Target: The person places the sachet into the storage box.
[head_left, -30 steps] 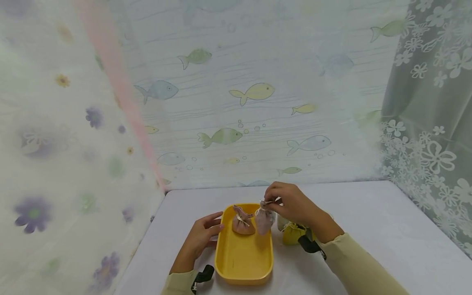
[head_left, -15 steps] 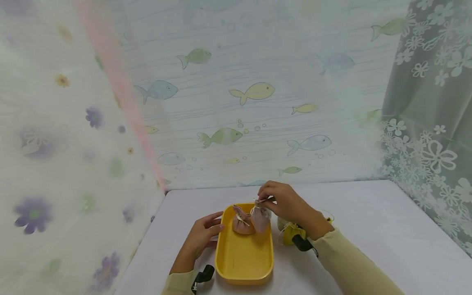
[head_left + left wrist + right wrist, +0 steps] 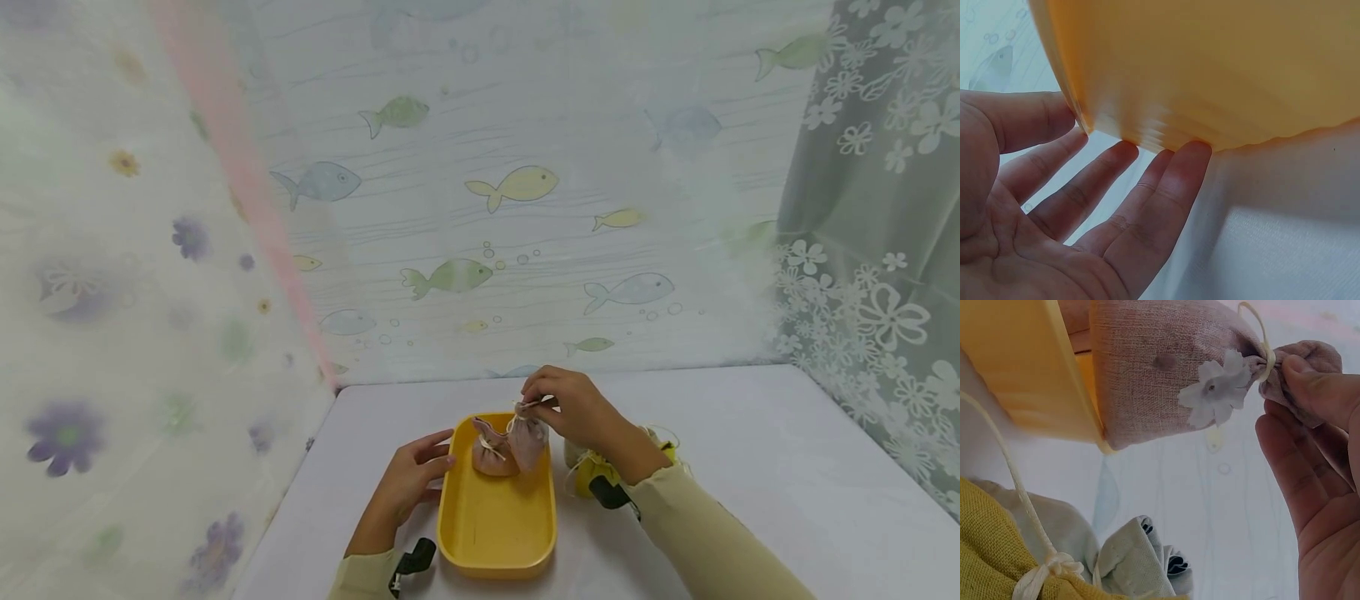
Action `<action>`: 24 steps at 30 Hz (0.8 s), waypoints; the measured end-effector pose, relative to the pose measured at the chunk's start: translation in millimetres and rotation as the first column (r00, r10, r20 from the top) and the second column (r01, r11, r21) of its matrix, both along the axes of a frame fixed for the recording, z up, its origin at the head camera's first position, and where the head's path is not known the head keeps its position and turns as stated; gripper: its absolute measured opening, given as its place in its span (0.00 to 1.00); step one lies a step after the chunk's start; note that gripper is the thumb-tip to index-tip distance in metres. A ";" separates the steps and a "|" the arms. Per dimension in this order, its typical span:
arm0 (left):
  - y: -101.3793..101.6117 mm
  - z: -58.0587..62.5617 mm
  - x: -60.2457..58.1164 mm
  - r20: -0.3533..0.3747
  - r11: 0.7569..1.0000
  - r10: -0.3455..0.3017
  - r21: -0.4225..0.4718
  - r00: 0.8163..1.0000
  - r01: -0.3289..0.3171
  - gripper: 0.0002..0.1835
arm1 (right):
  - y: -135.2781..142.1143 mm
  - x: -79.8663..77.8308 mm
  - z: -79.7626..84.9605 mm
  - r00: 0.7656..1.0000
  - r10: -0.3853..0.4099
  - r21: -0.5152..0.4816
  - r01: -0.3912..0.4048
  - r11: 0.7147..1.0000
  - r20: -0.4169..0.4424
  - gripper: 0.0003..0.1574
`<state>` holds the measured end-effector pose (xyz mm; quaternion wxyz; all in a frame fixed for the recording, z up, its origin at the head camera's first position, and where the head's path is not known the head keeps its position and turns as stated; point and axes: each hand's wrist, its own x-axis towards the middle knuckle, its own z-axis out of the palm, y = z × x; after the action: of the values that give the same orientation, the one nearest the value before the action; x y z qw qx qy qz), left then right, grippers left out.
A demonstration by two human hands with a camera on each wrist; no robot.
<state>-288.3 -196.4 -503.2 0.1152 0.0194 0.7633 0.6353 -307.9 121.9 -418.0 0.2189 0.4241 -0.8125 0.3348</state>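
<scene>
A yellow tray [image 3: 496, 533] lies on the table. My left hand [image 3: 408, 483] rests against its left side, and in the left wrist view the fingertips [image 3: 1192, 156] touch the outer wall. My right hand [image 3: 573, 408] pinches the gathered neck of a dusty-pink drawstring pouch [image 3: 528, 446], over the far right part of the tray. The right wrist view shows a white fabric flower [image 3: 1215, 387] on this pouch and a cream cord round its neck. A brownish-pink pouch [image 3: 492, 461] tied with cord sits inside the tray, right beside the held one.
Right of the tray stand a yellow drawstring pouch [image 3: 988, 534] and a pale grey-green pouch [image 3: 1135, 559], partly hidden by the right forearm in the head view. A fish-patterned curtain [image 3: 517, 250] hangs behind the white table [image 3: 750, 450].
My right hand has moved left with the pink pouch, bringing it over the tray's inside, close against the other pouch. The left hand and tray have stayed put.
</scene>
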 end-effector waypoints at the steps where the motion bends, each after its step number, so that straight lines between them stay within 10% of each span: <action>1: -0.1 0.0 -0.2 -0.001 1.000 0.000 -0.001 1.000 0.000 0.32 | -0.1 -0.4 -0.3 1.000 -0.006 -0.002 0.006 1.000 0.009 0.08; 24: 0.8 0.8 0.6 0.015 1.000 0.004 0.013 1.000 -0.005 0.31 | -10.1 -6.0 -24.7 0.986 -0.001 0.020 -0.003 1.000 0.169 0.08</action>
<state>-287.8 -195.6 -502.3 0.1195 0.0136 0.7583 0.6407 -313.9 111.8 -442.7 0.1447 0.3968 -0.8312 0.3616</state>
